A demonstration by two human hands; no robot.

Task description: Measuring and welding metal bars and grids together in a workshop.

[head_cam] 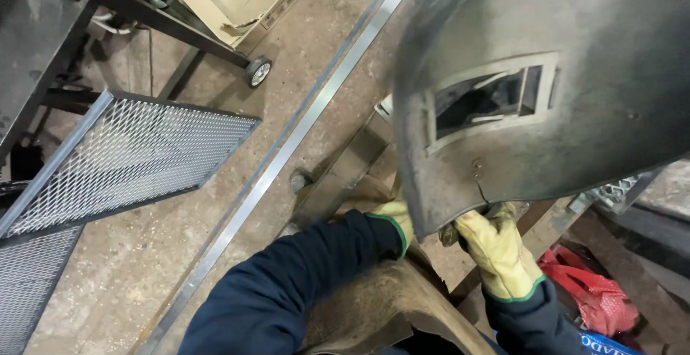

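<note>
View from above of a person in dark blue sleeves and 2 yellow leather gloves. A dark welding mask [575, 75] with a small rectangular window fills the upper right, held close before the camera. The right hand [496, 243] grips the mask's lower edge, fingers curled around it. The left hand [394, 215] is mostly hidden behind the mask; its fingers cannot be made out. On the concrete floor [129, 269] at left lie a mesh panel [136, 154] and a long metal bar [287, 154].
</note>
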